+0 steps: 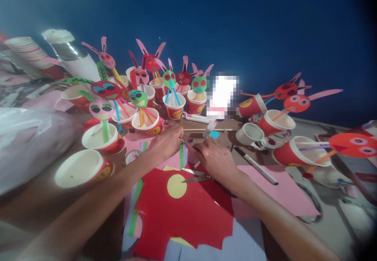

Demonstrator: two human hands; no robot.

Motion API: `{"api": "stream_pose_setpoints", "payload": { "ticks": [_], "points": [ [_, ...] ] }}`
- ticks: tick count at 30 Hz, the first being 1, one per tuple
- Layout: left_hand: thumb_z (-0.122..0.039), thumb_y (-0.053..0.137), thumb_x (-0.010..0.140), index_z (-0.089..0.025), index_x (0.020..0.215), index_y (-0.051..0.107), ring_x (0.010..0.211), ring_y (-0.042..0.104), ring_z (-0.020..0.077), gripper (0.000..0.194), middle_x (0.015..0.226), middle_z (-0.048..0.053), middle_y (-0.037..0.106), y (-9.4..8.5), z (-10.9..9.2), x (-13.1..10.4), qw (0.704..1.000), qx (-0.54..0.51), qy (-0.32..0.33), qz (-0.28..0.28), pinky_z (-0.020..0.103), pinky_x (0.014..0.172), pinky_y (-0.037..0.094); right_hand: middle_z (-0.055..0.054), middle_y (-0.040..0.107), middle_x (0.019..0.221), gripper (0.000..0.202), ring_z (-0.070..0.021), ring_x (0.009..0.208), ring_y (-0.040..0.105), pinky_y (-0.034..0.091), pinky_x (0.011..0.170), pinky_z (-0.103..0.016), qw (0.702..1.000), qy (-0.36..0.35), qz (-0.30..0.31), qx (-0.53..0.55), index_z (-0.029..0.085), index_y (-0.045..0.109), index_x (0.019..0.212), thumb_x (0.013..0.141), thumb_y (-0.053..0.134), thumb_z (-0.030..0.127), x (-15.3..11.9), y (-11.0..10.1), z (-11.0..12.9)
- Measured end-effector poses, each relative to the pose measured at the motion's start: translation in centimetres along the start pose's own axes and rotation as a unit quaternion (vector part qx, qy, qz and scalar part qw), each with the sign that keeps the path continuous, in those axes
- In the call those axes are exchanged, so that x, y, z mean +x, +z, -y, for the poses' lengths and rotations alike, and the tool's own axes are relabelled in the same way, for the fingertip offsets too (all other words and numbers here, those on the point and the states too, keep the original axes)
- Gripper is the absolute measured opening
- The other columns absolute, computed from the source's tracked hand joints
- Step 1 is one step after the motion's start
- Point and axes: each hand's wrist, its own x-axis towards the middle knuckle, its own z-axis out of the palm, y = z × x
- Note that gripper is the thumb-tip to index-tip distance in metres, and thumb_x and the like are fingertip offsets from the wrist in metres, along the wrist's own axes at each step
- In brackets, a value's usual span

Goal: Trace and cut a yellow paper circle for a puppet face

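My left hand point(170, 142) is closed near the middle, its fingertips pressed together on something too small to name. Close on its right, my right hand point(216, 157) has bent fingers lowered toward the work surface; what they pinch, if anything, is hidden. Just beyond that hand stands a small clear bottle point(209, 129). Open scissors point(196, 177) lie beneath my right hand, blades pointing left. A yellow paper circle point(176, 186) rests on a large cut red sheet point(182, 217). Pink paper point(273, 182) is spread under my right forearm.
Paper cups point(174, 111) with paper faces on straws crowd the back and left. A white mug point(250, 136) and a black-and-white marker point(256, 166) are at right. A plastic bag point(32, 143) sits at left, a flask point(70, 52) behind. A blurred bright patch stands at the back.
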Motion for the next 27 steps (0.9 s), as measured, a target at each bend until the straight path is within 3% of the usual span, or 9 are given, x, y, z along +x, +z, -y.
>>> {"api": "stream_pose_setpoints", "payload": {
  "ticks": [7, 13, 20, 27],
  "points": [
    [-0.007, 0.036, 0.072, -0.02, 0.074, 0.044, 0.066, 0.048, 0.0147, 0.016, 0.074, -0.001, 0.049, 0.1, 1.1, -0.5, 0.997, -0.057, 0.037, -0.03, 0.026, 0.061, 0.037, -0.002, 0.069, 0.085, 0.031, -0.0172, 0.077, 0.063, 0.038, 0.061, -0.025, 0.999, 0.018, 0.022, 0.036, 0.024, 0.063, 0.09, 0.094, 0.033, 0.028, 0.8, -0.4, -0.2],
    [-0.004, 0.035, 0.069, -0.02, 0.07, 0.042, 0.064, 0.045, 0.0134, 0.017, 0.069, -0.002, 0.046, -0.3, 1.3, -0.9, 0.994, -0.081, 0.052, -0.05, 0.025, 0.058, 0.034, -0.008, 0.071, 0.082, 0.029, -0.0235, 0.075, 0.065, 0.038, 0.058, -0.028, 0.999, 0.044, 0.016, 0.008, 0.024, 0.052, 0.116, 0.092, 0.036, 0.028, 2.0, 0.0, 0.5],
    [-0.003, 0.034, 0.069, -0.02, 0.07, 0.042, 0.065, 0.045, 0.0137, 0.019, 0.07, -0.001, 0.047, 0.1, 1.3, -0.9, 0.993, -0.088, 0.054, -0.064, 0.025, 0.061, 0.035, -0.013, 0.069, 0.071, 0.025, -0.0258, 0.07, 0.066, 0.042, 0.06, -0.031, 0.998, 0.044, 0.037, -0.031, 0.02, 0.055, 0.104, 0.093, 0.032, 0.022, 3.2, 0.7, 1.5],
    [-0.004, 0.035, 0.072, -0.02, 0.068, 0.042, 0.062, 0.045, 0.0135, 0.018, 0.067, -0.002, 0.046, 0.1, 1.4, -0.7, 0.992, -0.093, 0.059, -0.067, 0.025, 0.057, 0.033, -0.013, 0.069, 0.075, 0.022, -0.0265, 0.074, 0.067, 0.045, 0.06, -0.031, 0.996, 0.067, 0.051, -0.043, 0.015, 0.052, 0.104, 0.092, 0.036, 0.025, 4.1, 0.9, 1.4]
  ]
}}
